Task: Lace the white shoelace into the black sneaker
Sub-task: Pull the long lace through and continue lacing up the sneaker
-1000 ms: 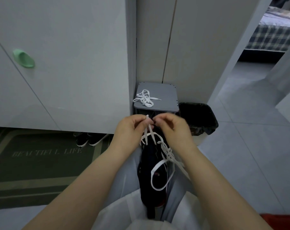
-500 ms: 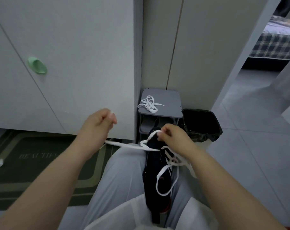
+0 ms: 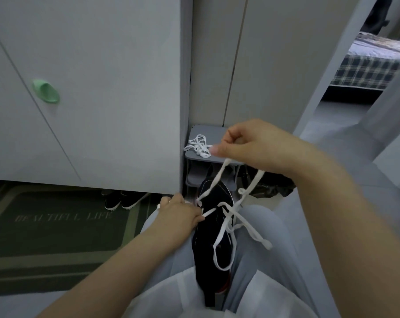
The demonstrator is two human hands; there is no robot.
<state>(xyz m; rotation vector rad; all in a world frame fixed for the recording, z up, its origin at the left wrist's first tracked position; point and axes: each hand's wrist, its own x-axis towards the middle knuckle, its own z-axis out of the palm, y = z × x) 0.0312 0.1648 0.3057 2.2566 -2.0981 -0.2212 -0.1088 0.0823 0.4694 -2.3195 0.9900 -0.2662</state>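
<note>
The black sneaker (image 3: 211, 228) lies between my knees, toe pointing away from me. A white shoelace (image 3: 226, 222) crosses its eyelets, with a loose loop hanging toward the heel and one end trailing over my right thigh. My left hand (image 3: 179, 213) sits at the sneaker's left edge and pinches a short piece of lace by an eyelet. Raised above the toe, my right hand (image 3: 251, 145) holds two strands of lace that run taut down to the shoe.
A small grey shoe rack (image 3: 211, 134) stands ahead in the corner with a second white lace (image 3: 197, 145) bundled on top. A black bin (image 3: 271, 183) is beside it. White cabinet (image 3: 91, 88) at left, green mat (image 3: 56, 221) and shoes (image 3: 123, 199) beneath it.
My right hand has risen from the sneaker's tongue, drawing lace strands upward. My left hand has come back from the left to the shoe's left eyelets.
</note>
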